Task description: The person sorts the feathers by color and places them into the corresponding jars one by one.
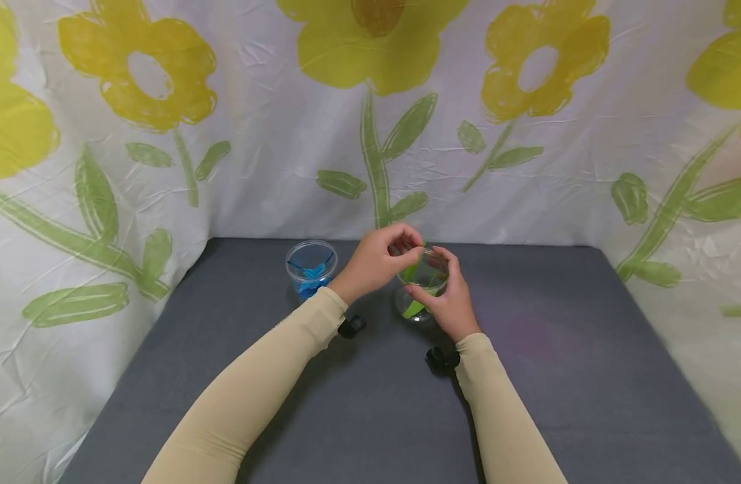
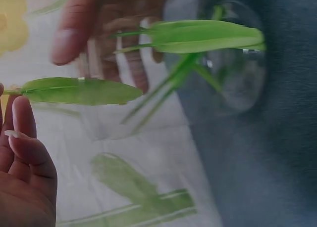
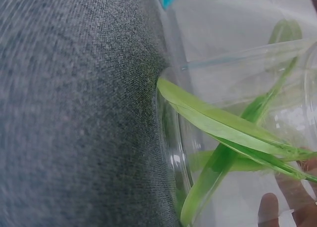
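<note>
My left hand [image 1: 379,259] pinches a green feather [image 2: 74,91] by its quill at the mouth of a clear plastic jar [image 1: 430,272]. The feather's other end reaches inside the jar, as the left wrist view shows. Fingers and thumb of my right hand [image 1: 452,299] grip the jar around its upper part. The jar stands upright on the table. Several other green feathers [image 3: 223,120] lie crossed and slanted inside it, some with their tips down at the base. Through the clear wall, right fingers [image 3: 269,209] show behind the feathers.
A second clear jar [image 1: 312,252] with blue feathers [image 1: 313,272] stands to the left, near my left forearm. Both jars are toward the far edge of the grey cloth-covered table [image 1: 370,417]. A white curtain [image 1: 255,168] with yellow flowers hangs behind and at both sides.
</note>
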`<state>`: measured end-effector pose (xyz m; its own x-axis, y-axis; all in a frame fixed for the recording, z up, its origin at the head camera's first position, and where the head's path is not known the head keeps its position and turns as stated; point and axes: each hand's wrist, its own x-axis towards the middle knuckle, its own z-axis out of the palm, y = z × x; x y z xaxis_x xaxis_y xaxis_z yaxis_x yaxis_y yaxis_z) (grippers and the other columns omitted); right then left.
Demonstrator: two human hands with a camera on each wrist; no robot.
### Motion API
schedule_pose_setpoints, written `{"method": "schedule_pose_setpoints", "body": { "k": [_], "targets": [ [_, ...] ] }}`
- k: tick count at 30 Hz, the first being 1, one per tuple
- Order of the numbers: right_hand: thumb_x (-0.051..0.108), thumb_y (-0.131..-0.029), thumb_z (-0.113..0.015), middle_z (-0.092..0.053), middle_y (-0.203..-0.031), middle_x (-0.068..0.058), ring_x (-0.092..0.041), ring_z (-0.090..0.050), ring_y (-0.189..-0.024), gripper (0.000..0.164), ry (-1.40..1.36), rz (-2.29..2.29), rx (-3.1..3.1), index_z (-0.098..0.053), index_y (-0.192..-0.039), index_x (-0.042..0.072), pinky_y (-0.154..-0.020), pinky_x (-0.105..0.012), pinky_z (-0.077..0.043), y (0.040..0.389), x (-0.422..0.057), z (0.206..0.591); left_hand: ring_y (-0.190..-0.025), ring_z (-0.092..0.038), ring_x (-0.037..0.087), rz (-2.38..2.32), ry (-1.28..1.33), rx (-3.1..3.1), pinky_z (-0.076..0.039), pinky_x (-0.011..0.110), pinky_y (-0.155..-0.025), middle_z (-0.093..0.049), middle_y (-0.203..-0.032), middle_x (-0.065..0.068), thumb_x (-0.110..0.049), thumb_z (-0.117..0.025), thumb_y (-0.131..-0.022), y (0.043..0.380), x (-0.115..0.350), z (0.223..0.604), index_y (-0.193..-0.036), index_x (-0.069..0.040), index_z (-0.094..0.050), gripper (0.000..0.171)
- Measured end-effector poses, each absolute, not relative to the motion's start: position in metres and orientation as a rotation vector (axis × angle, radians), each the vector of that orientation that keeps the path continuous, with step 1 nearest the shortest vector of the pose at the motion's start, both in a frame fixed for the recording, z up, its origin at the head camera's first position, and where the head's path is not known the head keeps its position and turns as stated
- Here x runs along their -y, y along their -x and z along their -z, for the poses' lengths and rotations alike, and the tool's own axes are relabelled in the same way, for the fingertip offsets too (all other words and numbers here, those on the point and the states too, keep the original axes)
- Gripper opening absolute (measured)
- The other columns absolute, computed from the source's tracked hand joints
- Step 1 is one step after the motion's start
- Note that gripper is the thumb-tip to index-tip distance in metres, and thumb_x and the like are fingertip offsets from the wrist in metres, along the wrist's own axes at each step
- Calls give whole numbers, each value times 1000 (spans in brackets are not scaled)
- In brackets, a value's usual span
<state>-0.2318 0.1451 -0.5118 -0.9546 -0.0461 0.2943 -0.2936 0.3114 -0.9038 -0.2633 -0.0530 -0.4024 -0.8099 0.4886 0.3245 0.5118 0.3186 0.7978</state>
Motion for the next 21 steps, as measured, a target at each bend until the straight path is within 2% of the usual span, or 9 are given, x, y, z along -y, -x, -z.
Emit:
{"method": "schedule_pose_setpoints", "body": {
  "k": [7, 12, 14, 17, 21],
  "targets": [
    [47, -93, -86, -49, -163, -4, -29, -46, -154, 93, -336, -1704, 2365, -31, -166, 29, -121, -67, -38, 234, -140, 514, -99, -69, 13, 1479, 837, 2638, -60, 37, -90, -74, -115, -5, -31, -69, -108, 262, 61, 419, -120, -22, -73, 16],
    [46, -94, -86, -48, -165, -4, -30, -45, -155, 95, -357, -1704, 2376, -30, -167, 24, -121, -68, -37, 236, -145, 516, -98, -67, 9, 1396, 758, 2672, -59, 34, -84, -73, -120, -9, -33, -68, -108, 250, 67, 424, -125, -26, -72, 19],
    [46, -94, -86, -45, -168, -2, -30, -44, -156, 96, -356, -1705, 2385, -28, -168, 26, -122, -68, -36, 235, -150, 517, -95, -66, 8, 1351, 764, 2621, -59, 32, -82, -73, -118, -8, -30, -69, -108, 244, 71, 423, -124, -24, -72, 18],
    [43, -93, -87, -37, -174, 0, -30, -36, -162, 104, -357, -1703, 2407, -20, -172, 29, -127, -66, -32, 232, -163, 519, -91, -67, 11, 1256, 790, 2506, -57, 31, -78, -74, -116, -3, -26, -69, -107, 235, 82, 422, -123, -19, -73, 17],
    [37, -96, -85, -25, -181, 0, -34, -23, -168, 113, -299, -1635, 2475, -5, -175, 30, -132, -64, -24, 226, -192, 521, -94, -68, 19, 1155, 748, 2389, -57, 38, -79, -73, -116, 4, -25, -70, -106, 226, 114, 425, -125, -14, -71, 22]
  ]
}}
